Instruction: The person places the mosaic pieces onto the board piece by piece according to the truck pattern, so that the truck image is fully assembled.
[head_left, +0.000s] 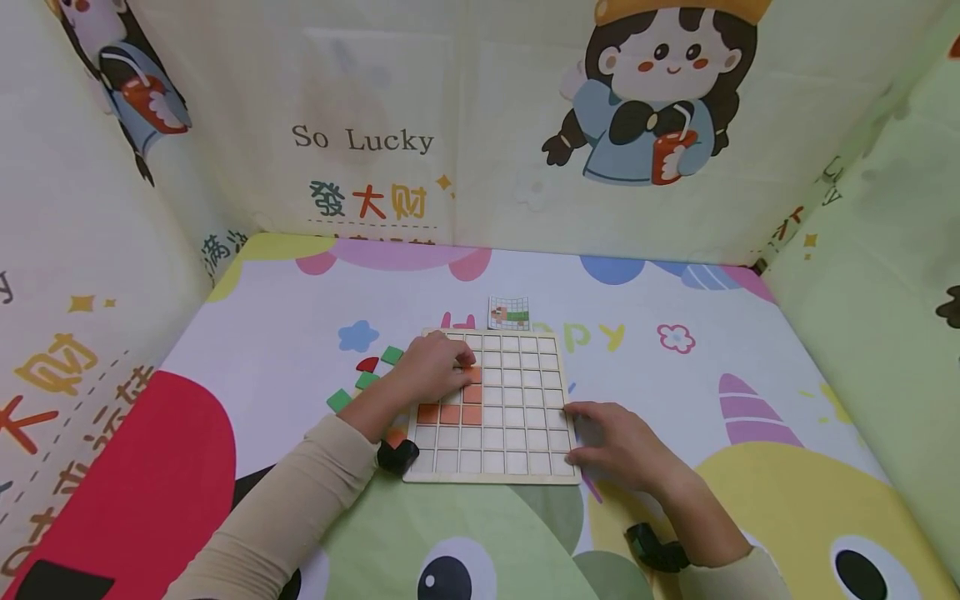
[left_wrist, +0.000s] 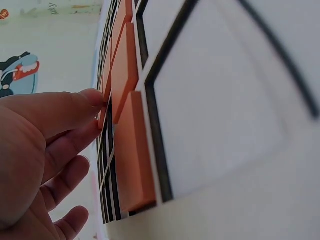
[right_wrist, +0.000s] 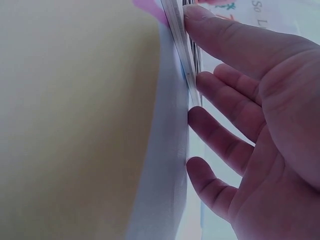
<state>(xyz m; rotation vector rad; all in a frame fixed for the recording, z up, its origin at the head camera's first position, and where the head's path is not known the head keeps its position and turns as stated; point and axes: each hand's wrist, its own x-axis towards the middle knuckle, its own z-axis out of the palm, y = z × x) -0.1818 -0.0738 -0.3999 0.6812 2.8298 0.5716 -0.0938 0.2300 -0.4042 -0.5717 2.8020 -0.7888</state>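
Note:
A pale wooden grid board (head_left: 491,480) lies on the patterned cloth, with several square orange tiles (head_left: 450,414) set in cells on its left side. My left hand (head_left: 429,367) reaches over the board's upper left. In the left wrist view its thumb and index fingertip pinch at an orange tile (left_wrist: 101,116) beyond a row of seated tiles (left_wrist: 132,150); the other fingers are loosely bent. My right hand (head_left: 626,442) touches the board's right edge, thumb and forefinger spread along it. The right wrist view shows the thumb at the board edge (right_wrist: 181,47), other fingers relaxed below.
Green tiles (head_left: 339,401) and a red rounded piece (head_left: 367,364) lie left of the board, partly behind my left forearm. A small pattern card (head_left: 508,313) stands just past the board's far edge. Printed cloth walls (head_left: 495,192) enclose the back and sides.

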